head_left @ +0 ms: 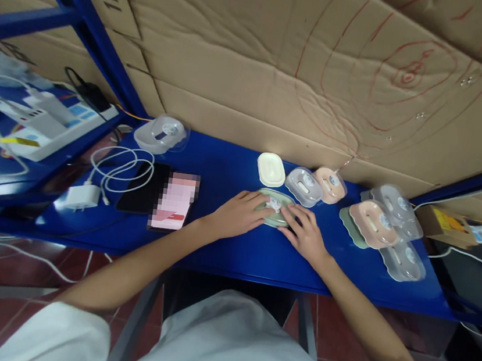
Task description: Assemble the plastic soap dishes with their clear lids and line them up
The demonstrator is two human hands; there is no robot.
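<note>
Both my hands rest on a pale green oval soap case (275,209) lying on the blue table (224,243). My left hand (239,212) grips its left side with curled fingers. My right hand (305,230) covers its right side, fingertips pressing a small white piece at the case's middle. Just behind it lie a cream lid (271,169), a clear case (304,186) and a peach case (330,184).
A pile of peach, green and clear cases (386,230) sits at the right. A black phone (142,187), a pink card (174,201), a white charger with cable (105,178) and another clear case (161,134) lie at the left. Cardboard lines the wall behind.
</note>
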